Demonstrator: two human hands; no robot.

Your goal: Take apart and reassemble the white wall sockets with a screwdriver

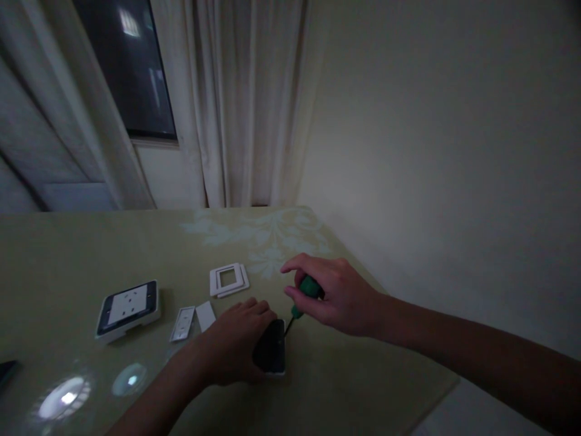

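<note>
My left hand (233,348) lies curled over a small dark rectangular device (271,354) with a white edge, pressing it onto the table (345,387). My right hand (333,293) is closed around the green handle of a screwdriver (305,293). Its thin dark shaft slants down to the top edge of the device. The room is dim.
A white square frame (228,280) lies beyond my hands. Two small white cover pieces (193,320) lie to the left, and further left a white socket plate in a dark frame (128,307). The table's right edge is near my right forearm. Wall and curtains stand behind.
</note>
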